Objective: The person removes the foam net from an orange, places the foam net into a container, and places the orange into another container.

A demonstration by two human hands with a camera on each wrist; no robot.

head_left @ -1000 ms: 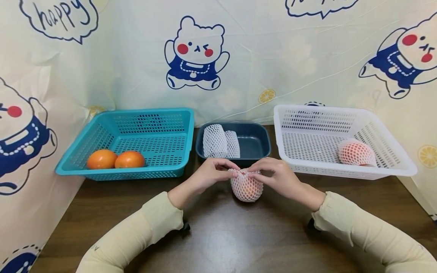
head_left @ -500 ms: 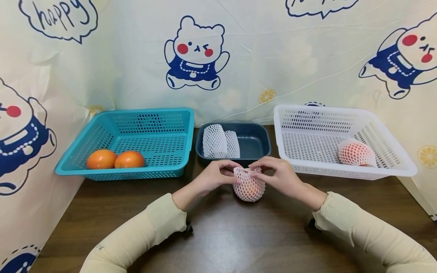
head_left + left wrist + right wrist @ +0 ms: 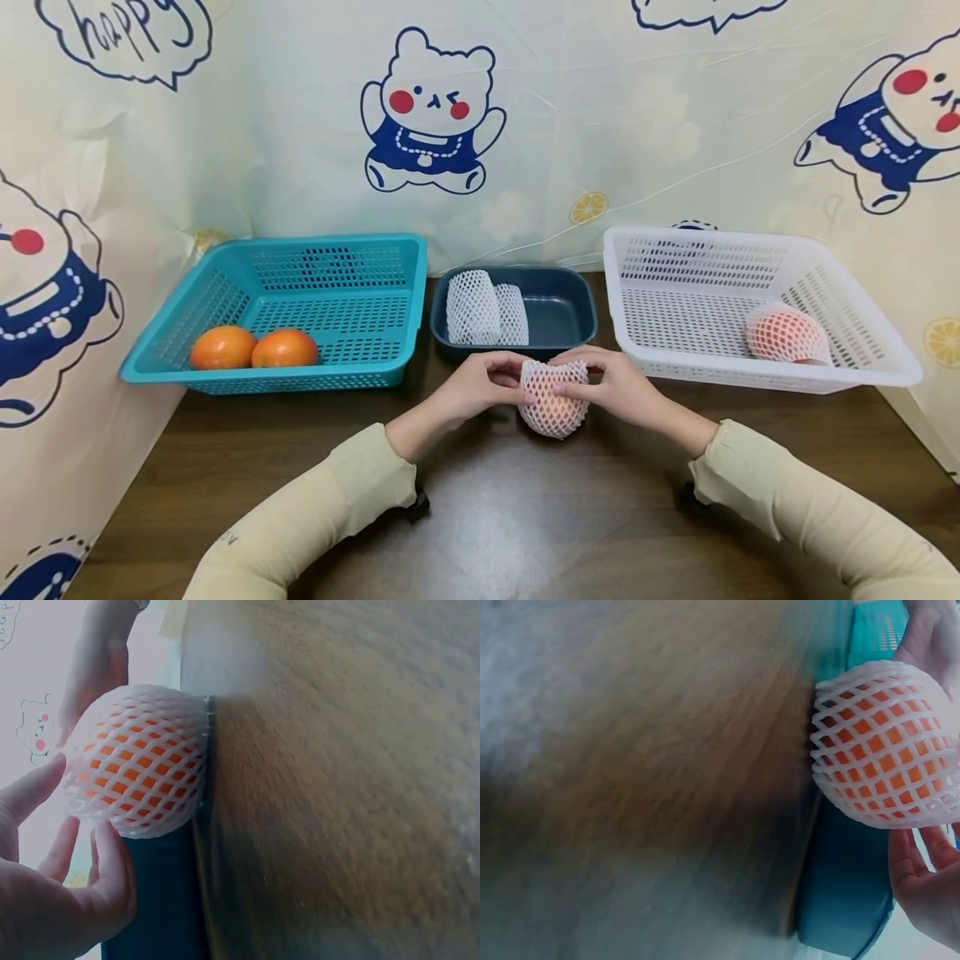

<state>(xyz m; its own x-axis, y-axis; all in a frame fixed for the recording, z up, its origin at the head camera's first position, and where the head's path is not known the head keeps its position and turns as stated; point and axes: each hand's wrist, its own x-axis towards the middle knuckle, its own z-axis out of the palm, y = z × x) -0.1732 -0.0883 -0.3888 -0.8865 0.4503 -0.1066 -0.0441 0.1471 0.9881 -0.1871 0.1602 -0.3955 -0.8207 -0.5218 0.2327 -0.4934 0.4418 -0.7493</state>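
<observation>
An orange in a white foam net sleeve point(image 3: 553, 408) stands on the table in front of me in the head view. Orange skin shows through the mesh of the net point(image 3: 142, 765). From the left, my left hand point(image 3: 480, 388) pinches the sleeve's upper edge, thumb on the near side. On the other side my right hand point(image 3: 618, 388) holds the same edge, its thumb lying across the front of the net. The right wrist view shows the wrapped orange point(image 3: 885, 750) close up, with the right fingertips at its top edge. Some fingers are hidden behind the sleeve.
Behind the hands a dark blue tray point(image 3: 558, 308) holds white foam nets point(image 3: 474, 308). At left a teal basket point(image 3: 337, 312) contains two oranges point(image 3: 285, 347). A white basket point(image 3: 675, 317) on the right holds one netted orange point(image 3: 786, 335). A printed cloth hangs behind.
Both hands and the orange have shifted slightly right. The net's top edge, bunched between the fingers earlier, now stands higher and wider round the orange. The right thumb has come down onto the net's front.
</observation>
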